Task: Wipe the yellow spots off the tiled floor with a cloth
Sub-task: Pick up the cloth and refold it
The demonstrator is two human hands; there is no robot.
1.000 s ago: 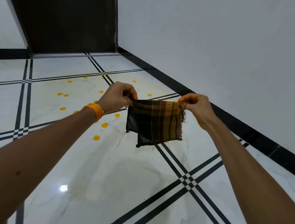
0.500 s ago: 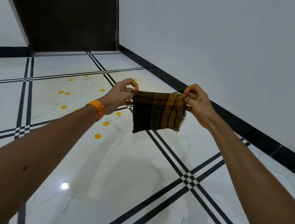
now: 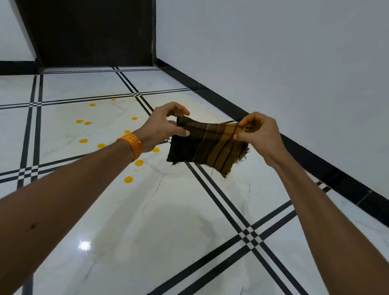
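Reaching forward from the bottom corners, two bare forearms, converging over the glossy white tiled floor [image 3: 158,237] with its crossing black double lines. Glinting on the tile between the arms, one small bright reflection of light.

Sitting on the left wrist, a band of orange thread [image 3: 132,144].

Pinching the left end of the cloth [image 3: 208,146], the left hand [image 3: 161,127]: thumb pressing on the near face, fingers curling above the top edge, held narrow on the fabric. Gripping the right end at the top edge, the right hand [image 3: 256,134], thumb and fingers closed tight on the weave. Hanging in the air between the two hands, the cloth itself, well above the floor, dark brown with ochre stripes, folded, sagging slightly in the middle, frayed along the lower right corner.

Lying on the floor below and left of the cloth, the yellow spots [image 3: 128,179], scattered over one tile beyond the left wrist, untouched.

Running along the right, a black skirting strip [image 3: 304,153] under a plain grey-white wall [image 3: 289,50]. Standing farthest back, a dark brown door [image 3: 87,20].
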